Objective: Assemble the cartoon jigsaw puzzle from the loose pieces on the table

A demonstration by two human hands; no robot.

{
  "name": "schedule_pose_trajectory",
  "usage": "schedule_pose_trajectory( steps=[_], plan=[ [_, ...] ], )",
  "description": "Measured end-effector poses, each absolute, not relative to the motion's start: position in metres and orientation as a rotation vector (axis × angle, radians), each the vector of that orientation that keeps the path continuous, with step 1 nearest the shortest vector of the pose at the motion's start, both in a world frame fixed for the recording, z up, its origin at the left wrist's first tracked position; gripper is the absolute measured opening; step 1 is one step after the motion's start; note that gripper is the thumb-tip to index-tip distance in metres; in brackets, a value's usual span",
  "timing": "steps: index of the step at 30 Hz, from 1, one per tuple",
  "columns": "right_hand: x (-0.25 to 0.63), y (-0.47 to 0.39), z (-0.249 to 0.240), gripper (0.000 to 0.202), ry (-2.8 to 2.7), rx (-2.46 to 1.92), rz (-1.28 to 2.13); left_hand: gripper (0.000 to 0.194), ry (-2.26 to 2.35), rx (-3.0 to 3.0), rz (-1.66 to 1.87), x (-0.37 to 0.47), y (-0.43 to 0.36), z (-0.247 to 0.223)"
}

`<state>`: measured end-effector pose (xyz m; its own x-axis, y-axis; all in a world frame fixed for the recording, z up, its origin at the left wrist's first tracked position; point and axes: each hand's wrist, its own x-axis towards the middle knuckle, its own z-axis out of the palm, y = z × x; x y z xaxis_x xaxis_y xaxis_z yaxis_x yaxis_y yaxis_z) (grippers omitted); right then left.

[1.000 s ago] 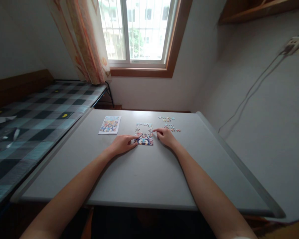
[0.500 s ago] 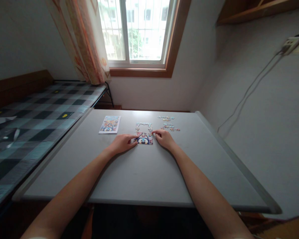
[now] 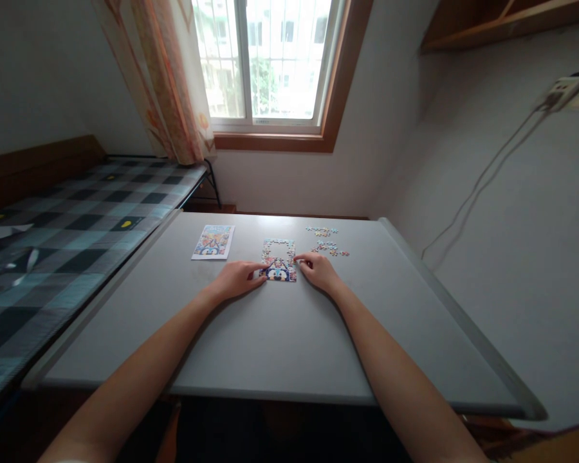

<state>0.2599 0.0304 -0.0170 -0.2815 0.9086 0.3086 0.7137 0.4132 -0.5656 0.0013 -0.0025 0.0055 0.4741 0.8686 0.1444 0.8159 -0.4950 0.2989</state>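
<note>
A jigsaw puzzle (image 3: 278,272) lies on the table between my two hands, its lower part filled and its border laid around a gap in the upper middle. My left hand (image 3: 240,278) rests at the puzzle's left edge, thumb and forefinger apart and touching it. At the right edge, my right hand (image 3: 317,268) puts its extended forefinger on the border, the other fingers curled. Neither hand shows a piece held. Loose puzzle pieces (image 3: 327,245) lie beyond my right hand, with another group (image 3: 322,230) farther back.
A printed picture sheet (image 3: 213,242) lies on the grey table (image 3: 270,341) at the back left. A bed with a checked cover (image 3: 139,186) stands to the left. Behind are a window and a curtain (image 3: 164,83); a cable hangs on the right wall.
</note>
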Motion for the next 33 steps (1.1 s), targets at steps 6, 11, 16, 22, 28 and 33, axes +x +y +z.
schedule_pose_trajectory(
  steps=[6,11,16,22,28,33],
  plan=[
    [0.260,0.029,-0.016,0.030,-2.084,-1.353,0.436,0.040,1.478,2.524,0.400,0.002,-0.003,0.006],
    [0.260,0.031,-0.017,0.032,-2.125,-1.293,0.428,0.041,1.480,2.503,0.385,0.002,-0.003,0.007],
    [0.272,0.042,-0.023,0.045,-1.867,-1.421,0.262,0.042,1.491,2.504,0.374,0.002,-0.004,0.007],
    [0.287,0.047,-0.028,0.038,-1.779,-1.721,0.114,0.041,1.477,2.519,0.395,0.002,-0.004,0.006],
    [0.283,0.044,-0.026,0.034,-1.816,-1.772,0.169,0.041,1.487,2.529,0.397,0.002,-0.003,0.005],
    [0.283,0.043,-0.025,0.034,-1.819,-1.793,0.181,0.040,1.475,2.532,0.413,0.001,-0.002,0.004]
  ],
)
